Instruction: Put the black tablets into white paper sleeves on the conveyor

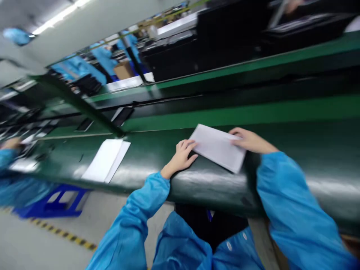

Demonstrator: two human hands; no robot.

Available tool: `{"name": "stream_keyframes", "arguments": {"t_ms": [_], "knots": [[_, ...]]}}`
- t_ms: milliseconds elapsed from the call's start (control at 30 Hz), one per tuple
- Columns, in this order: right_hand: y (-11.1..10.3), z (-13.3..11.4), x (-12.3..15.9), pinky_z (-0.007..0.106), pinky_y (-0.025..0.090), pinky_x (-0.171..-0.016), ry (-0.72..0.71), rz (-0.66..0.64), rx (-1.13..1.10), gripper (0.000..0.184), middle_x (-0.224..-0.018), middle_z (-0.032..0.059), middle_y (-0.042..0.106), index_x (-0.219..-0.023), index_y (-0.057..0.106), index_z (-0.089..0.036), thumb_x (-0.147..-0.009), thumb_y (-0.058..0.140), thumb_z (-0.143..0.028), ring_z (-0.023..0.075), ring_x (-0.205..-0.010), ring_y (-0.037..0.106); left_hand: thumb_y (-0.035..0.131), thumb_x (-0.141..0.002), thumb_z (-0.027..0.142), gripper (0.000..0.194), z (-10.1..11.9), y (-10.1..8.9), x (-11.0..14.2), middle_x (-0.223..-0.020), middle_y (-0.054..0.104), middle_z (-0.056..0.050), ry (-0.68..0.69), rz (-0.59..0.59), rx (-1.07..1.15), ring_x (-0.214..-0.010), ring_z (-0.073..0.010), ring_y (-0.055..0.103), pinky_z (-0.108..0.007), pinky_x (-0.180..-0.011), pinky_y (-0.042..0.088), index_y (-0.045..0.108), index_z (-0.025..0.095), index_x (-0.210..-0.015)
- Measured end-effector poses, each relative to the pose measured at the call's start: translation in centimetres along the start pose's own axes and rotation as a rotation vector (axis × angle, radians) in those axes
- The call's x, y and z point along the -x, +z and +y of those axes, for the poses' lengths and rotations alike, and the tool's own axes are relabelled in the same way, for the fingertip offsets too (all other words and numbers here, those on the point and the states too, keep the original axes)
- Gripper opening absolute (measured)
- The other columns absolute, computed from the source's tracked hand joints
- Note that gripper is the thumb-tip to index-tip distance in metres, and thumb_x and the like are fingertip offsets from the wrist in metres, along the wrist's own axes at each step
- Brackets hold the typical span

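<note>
In the head view, a green bench (309, 157) runs across the room, its near edge rounding down toward the person's lap. A green post (84, 108) slants up from it at left, near white sheets (102, 159); a co-worker's blue sleeve (8, 158) is farther left. Dark bins (174, 56) line the far side. The white packet (215, 144) lies tilted on the bench between both hands. The left grip (182, 156) touches its left end, thumb spread from fingers; the right grip (250, 141) touches its right end, whether clamped I cannot tell. Green surface stretches rightward beyond it and leftward toward the sheets.
</note>
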State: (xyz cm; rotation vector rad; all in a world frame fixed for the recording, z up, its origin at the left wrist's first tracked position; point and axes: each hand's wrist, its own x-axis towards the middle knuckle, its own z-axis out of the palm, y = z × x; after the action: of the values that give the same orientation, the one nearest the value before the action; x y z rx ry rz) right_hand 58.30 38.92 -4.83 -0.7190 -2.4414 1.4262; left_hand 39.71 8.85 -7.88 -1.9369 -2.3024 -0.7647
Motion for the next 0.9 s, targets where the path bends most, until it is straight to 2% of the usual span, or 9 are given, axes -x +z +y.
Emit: {"name": "stream_keyframes", "arguments": {"t_ms": [133,200,267,333,433,533,633,767,900], "knots": [[-2.9,6.0,-1.1,0.055,0.045,-0.071,0.183,0.335,0.418,0.008,-0.077,0.0182,0.067,-0.076,0.061,-0.033,-0.071,0.067,-0.031,0.0353,-0.071,0.063,0.064,-0.098,0.025,0.034,-5.1,-1.0,-0.9,-0.14,0.061,-0.016,-0.318,0.137,-0.024,-0.136,-0.0336,0.049,-0.054,-0.117,0.043,0.069,0.022,-0.131],[-3.7,8.5,-0.5,0.064,0.043,-0.077,0.242,0.44,0.552,0.014,-0.085,0.024,0.064,-0.069,0.051,-0.033,-0.07,0.066,-0.035,0.0475,-0.095,0.066,0.064,-0.095,0.02,0.024,-7.9,-1.9,-0.9,-0.131,0.063,-0.015,-0.443,0.223,-0.046,-0.129,-0.033,0.052,-0.053,-0.114,0.044,0.072,0.02,-0.118],[-4.2,10.0,0.6,0.076,0.037,-0.081,0.24,0.573,0.594,0.014,-0.088,0.0247,0.058,-0.07,0.056,-0.034,-0.071,0.066,-0.043,0.0587,-0.115,0.059,0.065,-0.093,0.017,0.016,-10.4,-2.8,-1.0,-0.124,0.064,-0.015,-0.545,0.301,-0.059,-0.122,-0.0322,0.054,-0.052,-0.112,0.045,0.071,0.019,-0.108],[-4.3,10.1,1.8,0.084,0.029,-0.079,0.176,0.682,0.547,0.013,-0.086,0.023,0.052,-0.079,0.068,-0.041,-0.072,0.066,-0.051,0.0663,-0.122,0.052,0.065,-0.092,0.015,0.012,-12.4,-3.6,-1.1,-0.12,0.063,-0.015,-0.62,0.35,-0.073,-0.119,-0.0324,0.054,-0.051,-0.11,0.046,0.07,0.018,-0.102],[-3.3,7.5,2.8,0.089,0.028,-0.083,0.011,0.821,0.499,0.033,-0.098,0.0234,0.052,-0.111,0.074,-0.056,-0.083,0.057,-0.055,0.0677,-0.129,0.046,0.063,-0.092,0.015,0.011,-14.8,-4.9,-1.5,-0.121,0.062,-0.017,-0.692,0.36,-0.119,-0.12,-0.0332,0.053,-0.051,-0.11,0.045,0.068,0.017,-0.101],[-0.4,3.5,2.5,0.08,0.038,-0.098,-0.187,0.756,0.555,0.046,-0.113,0.0249,0.058,-0.133,0.069,-0.047,-0.095,0.044,-0.044,0.0574,-0.13,0.051,0.059,-0.094,0.014,0.017,-17.0,-7.1,-1.9,-0.127,0.061,-0.021,-0.752,0.289,-0.21,-0.124,-0.035,0.053,-0.05,-0.112,0.045,0.068,0.013,-0.108],[3.1,1.0,1.7,0.07,0.046,-0.101,-0.305,0.532,0.623,0.036,-0.114,0.0242,0.065,-0.117,0.073,-0.027,-0.093,0.048,-0.038,0.0487,-0.12,0.06,0.053,-0.094,0.01,0.03,-19.6,-10.6,-2.1,-0.137,0.058,-0.028,-0.84,0.144,-0.362,-0.129,-0.0379,0.053,-0.051,-0.111,0.045,0.066,0.005,-0.121],[5.8,0.4,1.5,0.061,0.052,-0.092,-0.27,0.352,0.744,0.04,-0.12,0.0218,0.066,-0.112,0.07,-0.019,-0.097,0.046,-0.046,0.0436,-0.112,0.06,0.058,-0.091,0.007,0.047,-23.4,-16.1,-2.1,-0.149,0.052,-0.032,-1.018,-0.126,-0.578,-0.136,-0.0391,0.053,-0.048,-0.111,0.047,0.061,-0.001,-0.137],[6.1,-0.3,2.3,0.058,0.05,-0.092,-0.116,0.33,0.889,0.047,-0.121,0.023,0.064,-0.122,0.069,-0.014,-0.099,0.048,-0.049,0.0438,-0.113,0.058,0.069,-0.088,0.017,0.049,-26.1,-19.6,-2.0,-0.146,0.057,-0.033,-1.132,-0.244,-0.642,-0.135,-0.0426,0.057,-0.049,-0.108,0.052,0.067,0.0,-0.133]]}}
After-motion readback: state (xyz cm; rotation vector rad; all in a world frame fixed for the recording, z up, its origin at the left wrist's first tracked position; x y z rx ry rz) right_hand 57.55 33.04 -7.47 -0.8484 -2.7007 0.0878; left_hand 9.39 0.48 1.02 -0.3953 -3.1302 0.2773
